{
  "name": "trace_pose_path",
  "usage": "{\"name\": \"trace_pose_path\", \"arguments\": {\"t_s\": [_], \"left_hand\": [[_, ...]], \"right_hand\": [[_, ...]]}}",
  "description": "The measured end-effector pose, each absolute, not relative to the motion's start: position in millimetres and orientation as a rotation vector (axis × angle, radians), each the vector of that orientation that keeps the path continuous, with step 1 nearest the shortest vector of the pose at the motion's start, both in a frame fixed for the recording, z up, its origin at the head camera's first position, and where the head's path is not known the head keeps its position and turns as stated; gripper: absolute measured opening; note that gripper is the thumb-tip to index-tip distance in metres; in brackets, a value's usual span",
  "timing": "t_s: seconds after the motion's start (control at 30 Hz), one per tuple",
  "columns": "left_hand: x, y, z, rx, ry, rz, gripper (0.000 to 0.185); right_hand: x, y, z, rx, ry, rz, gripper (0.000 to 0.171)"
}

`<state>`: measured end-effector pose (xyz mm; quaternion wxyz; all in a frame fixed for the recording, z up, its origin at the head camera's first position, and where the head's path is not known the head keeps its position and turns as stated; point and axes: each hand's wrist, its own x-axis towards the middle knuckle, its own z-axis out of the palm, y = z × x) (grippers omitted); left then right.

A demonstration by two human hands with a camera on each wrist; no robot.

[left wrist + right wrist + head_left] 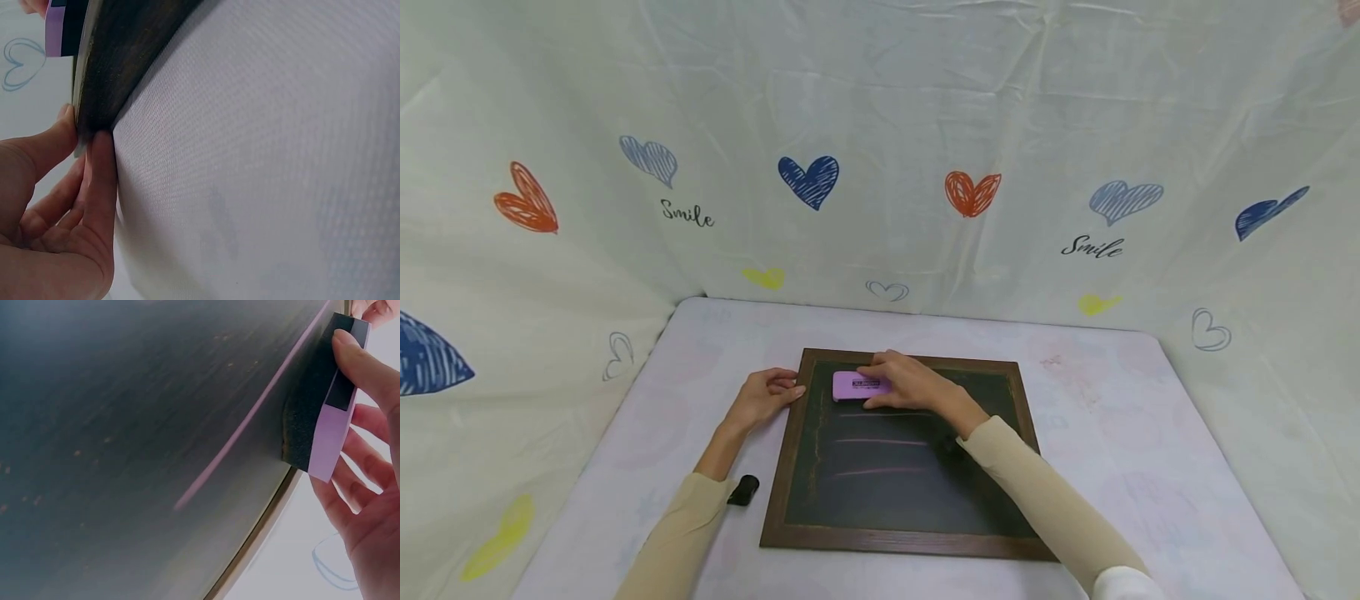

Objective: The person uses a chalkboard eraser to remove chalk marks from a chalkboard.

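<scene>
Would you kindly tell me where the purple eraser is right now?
In the head view the purple eraser lies on the chalkboard near its upper left corner, gripped by the right hand, above three pink chalk lines.

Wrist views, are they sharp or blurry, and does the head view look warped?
Left wrist view: sharp on the left hand and chalkboard frame. Right wrist view: the chalkboard looks soft, the purple eraser crisper. Head view: even light, wide-angle bending at the edges.
</scene>
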<state>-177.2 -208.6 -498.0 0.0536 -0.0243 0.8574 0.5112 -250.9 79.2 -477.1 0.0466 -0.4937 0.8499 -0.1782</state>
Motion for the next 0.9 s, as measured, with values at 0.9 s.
{"name": "trace_pose_path", "arguments": {"t_s": [0.9], "left_hand": [[-178,-208,-499,-0.099,2.622,1.541,0.040]], "right_hand": [[-253,112,-472,-1.434,2.599,-0.469,0.062]]}}
